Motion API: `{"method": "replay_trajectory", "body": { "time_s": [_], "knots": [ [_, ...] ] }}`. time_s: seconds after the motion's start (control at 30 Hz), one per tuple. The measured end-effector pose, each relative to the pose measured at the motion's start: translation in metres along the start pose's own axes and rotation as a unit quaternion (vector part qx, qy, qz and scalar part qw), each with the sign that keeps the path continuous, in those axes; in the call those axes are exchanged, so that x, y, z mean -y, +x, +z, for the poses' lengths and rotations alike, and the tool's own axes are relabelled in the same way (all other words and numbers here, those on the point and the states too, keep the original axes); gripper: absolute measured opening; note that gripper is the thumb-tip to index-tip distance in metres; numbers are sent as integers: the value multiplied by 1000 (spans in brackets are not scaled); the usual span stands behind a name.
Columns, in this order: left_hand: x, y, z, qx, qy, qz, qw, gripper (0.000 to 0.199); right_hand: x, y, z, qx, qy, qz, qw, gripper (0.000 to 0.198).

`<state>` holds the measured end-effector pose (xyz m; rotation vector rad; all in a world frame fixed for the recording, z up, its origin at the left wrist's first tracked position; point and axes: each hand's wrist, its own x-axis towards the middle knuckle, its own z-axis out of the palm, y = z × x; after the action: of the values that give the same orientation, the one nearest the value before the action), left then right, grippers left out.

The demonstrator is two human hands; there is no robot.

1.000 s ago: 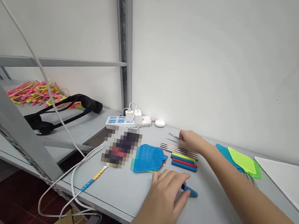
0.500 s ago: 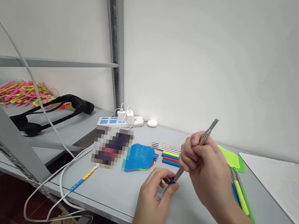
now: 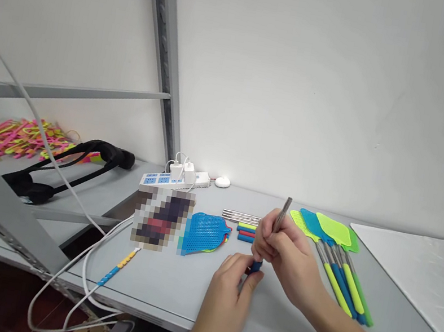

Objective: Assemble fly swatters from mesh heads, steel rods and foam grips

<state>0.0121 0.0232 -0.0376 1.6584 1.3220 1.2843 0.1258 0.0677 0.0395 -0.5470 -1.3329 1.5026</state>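
Note:
My left hand (image 3: 228, 290) is closed round a blue handle sleeve (image 3: 256, 266), pinched between thumb and fingers. In my right hand (image 3: 284, 248) is a thin metal rod (image 3: 283, 214), its top end sticking up out of the fist. The rod's lower part is hidden by my fingers, just above the sleeve. Behind my hands lie several metal rods (image 3: 241, 217) and several coloured handle sleeves (image 3: 245, 232). Left of them is a stack of fly swatter heads (image 3: 206, 235), a blue one on top. Several whole fly swatters (image 3: 342, 261) in yellow-green, blue and green lie to the right.
A power strip (image 3: 176, 180) with plugged-in chargers and a white round device (image 3: 222, 182) stand by the wall. A blurred phone-like object (image 3: 165, 219) trails a white cable (image 3: 88, 257). Metal shelf posts (image 3: 165, 47) rise at left. White sheeting (image 3: 414, 268) covers the right side.
My right hand has moved down and left, closer to my left hand. Less of the rod shows above the fist, and more of the blue sleeve is visible. The view has shifted slightly.

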Motion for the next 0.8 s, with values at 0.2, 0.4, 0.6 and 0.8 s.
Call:
{"method": "replay_trajectory", "body": {
  "time_s": [0.2, 0.4, 0.6, 0.8],
  "knots": [
    [-4, -4, -2, -6, -61, 7, 998, 24, 9, -11, -3, 17, -34, 51, 998, 13],
    [-10, -14, -4, 9, -241, 22, 970, 36, 36, -12, 23, -39, 140, 29, 989, 42],
    [-18, 4, -17, -30, -650, -160, 742, 55, 26, -17, 37, -40, 203, -33, 978, 54],
    [-17, 6, -26, -54, -723, -223, 651, 45, 13, -15, 45, 39, 184, -66, 980, 59]
  ]
}}
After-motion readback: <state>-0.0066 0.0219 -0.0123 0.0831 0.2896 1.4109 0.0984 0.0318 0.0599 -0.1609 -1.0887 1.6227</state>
